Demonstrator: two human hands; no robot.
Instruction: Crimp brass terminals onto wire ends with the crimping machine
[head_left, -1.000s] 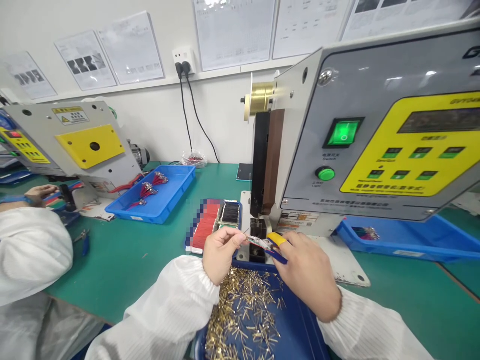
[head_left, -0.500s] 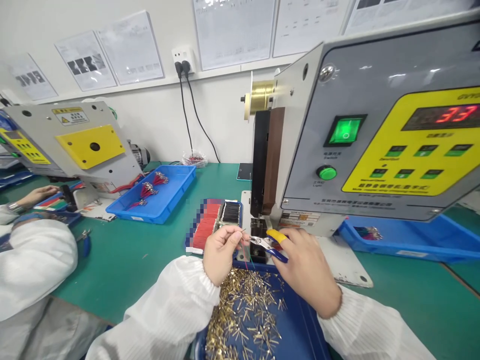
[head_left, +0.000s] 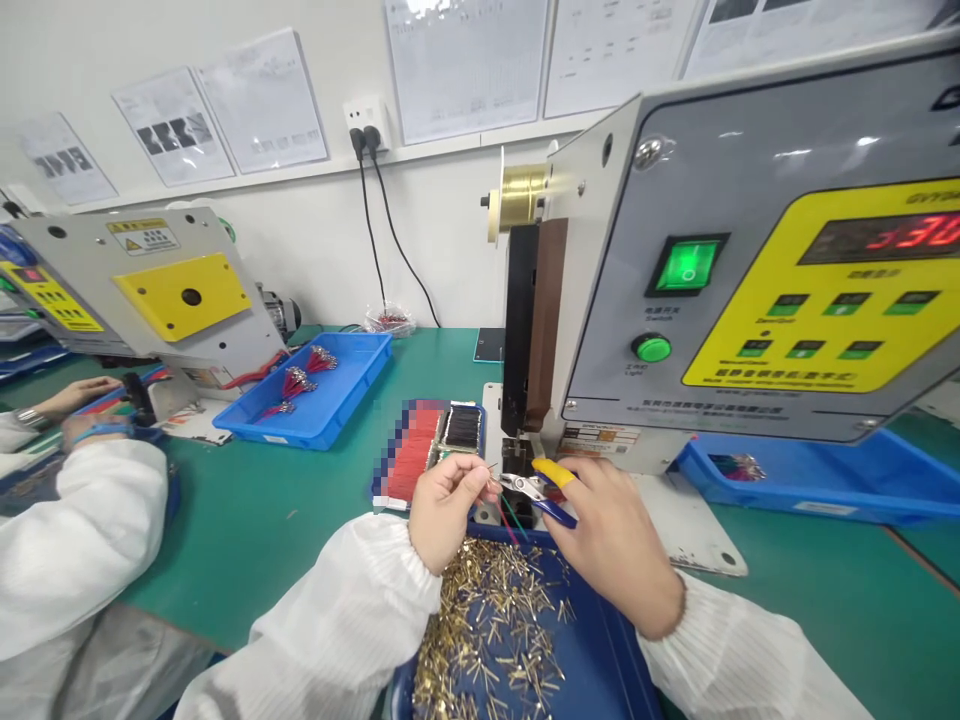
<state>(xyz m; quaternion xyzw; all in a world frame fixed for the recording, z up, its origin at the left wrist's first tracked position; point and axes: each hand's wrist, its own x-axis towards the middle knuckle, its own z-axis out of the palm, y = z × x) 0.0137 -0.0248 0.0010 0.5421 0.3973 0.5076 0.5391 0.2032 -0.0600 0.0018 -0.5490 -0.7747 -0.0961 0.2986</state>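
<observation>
Head view shows us our left hand (head_left: pixel 442 505) pinched shut, thumb against forefinger, on thin red and green wires (head_left: pixel 511 520) that hang down just in front of the press head (head_left: pixel 519 455), above the near tray (head_left: pixel 600 640). Our right hand (head_left: pixel 611 530) is wrapped around small pliers (head_left: pixel 537 488) with yellow and blue handles, their nose pointing at the left fingertips and almost touching them; whether the nose bites on anything is too small for us to tell. We judge the weak point to be that fine pinch: if the pliers tug or twist, the wires could slip free and drop among the loose gold pins (head_left: pixel 487 620) below, where they would be hard to pick out. With the nose so close, a small slip could also nip a fingertip, and both hands sit near the press head, so leaning forward would bring fingers under it. A trailing cuff could sweep pins over the tray's edge. The bench is covered with a green mat (head_left: pixel 255 510). A grey machine (head_left: pixel 750 170) with a yellow panel and a lit green switch stands to our right, a blue bin (head_left: pixel 825 495) beside it. Further left lie a blue tray of red wire bundles (head_left: pixel 315 385) and a second machine (head_left: pixel 150 290), where a co-worker's sleeve (head_left: pixel 82 530) shows. Printed sheets (head_left: pixel 262 95) and a wall socket (head_left: pixel 367 110) with two black plugs hang on the white wall.
</observation>
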